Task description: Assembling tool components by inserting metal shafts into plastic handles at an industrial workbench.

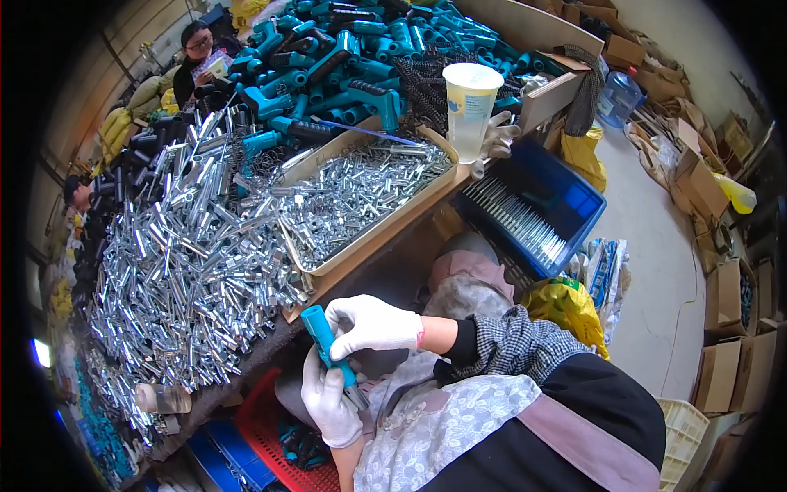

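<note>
A teal plastic tool housing (pixel 318 328) with a round end is held in front of my body, tilted up toward the table. My left hand (pixel 330 402), in a white glove, wraps round its lower part. From the right, my right hand (pixel 370 324), also gloved in white, pinches the same housing with thumb and fingers. Its lower end is partly hidden by my left hand. Just beyond my hands, a shallow tray (pixel 369 239) of small metal fittings stands at the table edge, beside a large heap of shiny metal tubes (pixel 188 246).
Many teal pistol-shaped housings (pixel 328 66) are piled at the back. A lidded plastic cup (pixel 473 111) stands by the tray's right corner. To my right is a blue crate (pixel 574 193) of metal rods; below left, a red basket (pixel 262 435). Two people work at the far left.
</note>
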Available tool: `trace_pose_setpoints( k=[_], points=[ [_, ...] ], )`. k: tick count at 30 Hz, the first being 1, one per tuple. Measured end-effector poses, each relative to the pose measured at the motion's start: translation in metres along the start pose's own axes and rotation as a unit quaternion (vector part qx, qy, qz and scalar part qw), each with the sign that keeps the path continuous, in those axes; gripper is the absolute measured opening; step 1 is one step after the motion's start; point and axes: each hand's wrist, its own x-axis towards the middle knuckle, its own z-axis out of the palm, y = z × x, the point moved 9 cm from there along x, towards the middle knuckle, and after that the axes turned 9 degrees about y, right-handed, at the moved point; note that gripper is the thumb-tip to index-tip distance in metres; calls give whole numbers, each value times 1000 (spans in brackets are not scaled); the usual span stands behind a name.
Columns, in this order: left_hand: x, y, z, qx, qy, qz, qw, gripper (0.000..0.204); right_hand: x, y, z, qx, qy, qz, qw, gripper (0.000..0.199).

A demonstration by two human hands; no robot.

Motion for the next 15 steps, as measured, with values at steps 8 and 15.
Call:
trace_pose_setpoints(
  k=[8, 15],
  points=[
    [-2, 2, 3, -27, -11, -1, 1000, 66, -2, 2, 3, 4, -9, 32, 999, 42],
    [-6, 2, -7, 24, -1, 41, 999, 71, -9, -5, 8, 15, -27, 55, 998, 40]
  ],
)
